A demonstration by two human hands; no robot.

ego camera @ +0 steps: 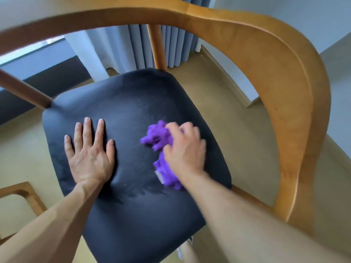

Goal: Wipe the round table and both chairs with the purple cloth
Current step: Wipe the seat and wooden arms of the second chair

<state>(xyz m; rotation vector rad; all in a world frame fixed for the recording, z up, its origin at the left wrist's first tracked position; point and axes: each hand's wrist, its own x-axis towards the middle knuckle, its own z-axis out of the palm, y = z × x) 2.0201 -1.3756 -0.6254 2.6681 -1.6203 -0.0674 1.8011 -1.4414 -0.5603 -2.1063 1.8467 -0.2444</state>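
Our right hand (185,149) fingers clench the purple cloth (158,138) bunched leftward toward our flat, released left hand (89,152) on the chair seat (133,103).

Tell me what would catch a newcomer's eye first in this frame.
The bright purple cloth stands out first, bunched under the right hand on the right half of the black chair seat. Beside it, the left hand lies flat with fingers spread on the seat's left half. The curved wooden backrest arcs across the top and down the right side of the view.
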